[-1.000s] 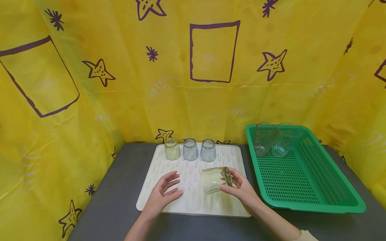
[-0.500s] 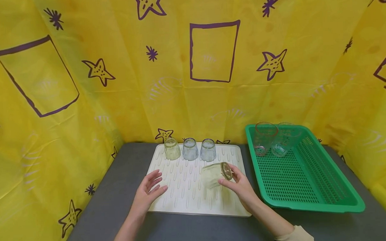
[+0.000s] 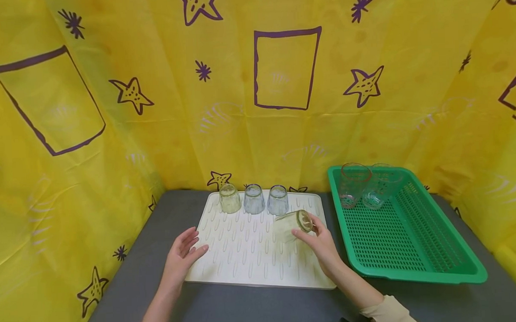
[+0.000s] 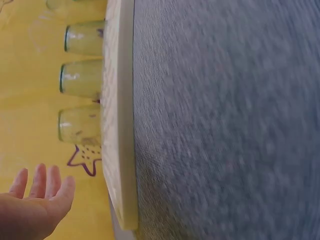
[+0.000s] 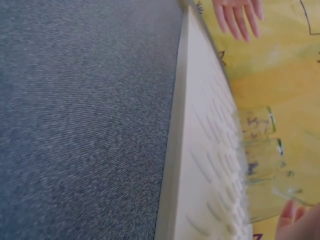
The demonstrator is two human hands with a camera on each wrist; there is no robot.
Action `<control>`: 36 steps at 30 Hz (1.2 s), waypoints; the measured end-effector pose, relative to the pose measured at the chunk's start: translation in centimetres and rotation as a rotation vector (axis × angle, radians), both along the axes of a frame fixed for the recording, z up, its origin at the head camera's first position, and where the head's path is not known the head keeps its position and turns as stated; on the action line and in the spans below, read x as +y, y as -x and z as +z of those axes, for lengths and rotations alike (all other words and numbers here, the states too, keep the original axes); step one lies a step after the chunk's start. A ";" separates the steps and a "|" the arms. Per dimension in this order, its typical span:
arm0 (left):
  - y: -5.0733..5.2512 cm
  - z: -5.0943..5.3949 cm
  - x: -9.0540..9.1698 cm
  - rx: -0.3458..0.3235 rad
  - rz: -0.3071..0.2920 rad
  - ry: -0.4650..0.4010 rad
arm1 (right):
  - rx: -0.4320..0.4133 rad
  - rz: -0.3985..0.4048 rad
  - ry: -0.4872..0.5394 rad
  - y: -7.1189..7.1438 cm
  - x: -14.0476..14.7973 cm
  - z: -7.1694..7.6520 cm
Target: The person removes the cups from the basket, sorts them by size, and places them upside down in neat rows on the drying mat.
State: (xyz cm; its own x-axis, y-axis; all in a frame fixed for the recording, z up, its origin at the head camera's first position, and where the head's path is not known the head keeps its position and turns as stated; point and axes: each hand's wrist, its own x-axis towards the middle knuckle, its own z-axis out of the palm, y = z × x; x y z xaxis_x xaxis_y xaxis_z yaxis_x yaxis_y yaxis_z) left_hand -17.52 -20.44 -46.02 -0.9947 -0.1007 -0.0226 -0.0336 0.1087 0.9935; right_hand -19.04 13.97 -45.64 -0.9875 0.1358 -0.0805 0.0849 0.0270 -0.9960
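Note:
My right hand (image 3: pixel 322 244) holds a yellowish drinking glass (image 3: pixel 287 227) by one end, thumb in front and fingers behind. The glass is tilted above the right part of a white ridged drying mat (image 3: pixel 244 256), its free end pointing left. My left hand (image 3: pixel 178 258) hovers by the mat's left edge with relaxed fingers, holding nothing. Along the mat's back stand a yellowish glass (image 3: pixel 230 200), a bluish glass (image 3: pixel 254 200) and another bluish glass (image 3: pixel 278 200) in a row. The left wrist view shows my left hand (image 4: pixel 37 205) apart from the glasses.
Right of the mat sits a green perforated basket (image 3: pixel 420 276). In its back left corner stand a tall red-rimmed glass (image 3: pixel 355 186) and a tall clear glass (image 3: pixel 380 192). A dark grey table (image 3: pixel 263 307) lies underneath; a yellow patterned curtain (image 3: pixel 160 50) hangs behind.
My left hand has moved left, away from the held glass. My right hand has raised the glass slightly and tilted it, with its gripped end higher.

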 end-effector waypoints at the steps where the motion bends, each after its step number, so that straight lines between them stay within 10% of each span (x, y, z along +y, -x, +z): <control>1: 0.1 -0.1 -0.3 -0.006 0.002 0.000 | -0.005 -0.012 -0.008 0.1 0.0 0.0; 36: 1.3 -2.1 -2.7 -0.147 0.024 0.091 | 0.064 -0.431 -0.106 6.6 -1.5 -1.8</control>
State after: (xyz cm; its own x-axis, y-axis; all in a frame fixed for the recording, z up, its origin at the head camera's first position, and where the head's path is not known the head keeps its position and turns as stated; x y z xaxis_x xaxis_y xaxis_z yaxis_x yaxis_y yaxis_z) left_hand -18.80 -23.10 -48.12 -0.9787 -0.1323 -0.1572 -0.1812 0.1956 0.9638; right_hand -25.63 12.46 -47.44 -0.8412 0.5405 0.0156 0.0491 0.1052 -0.9932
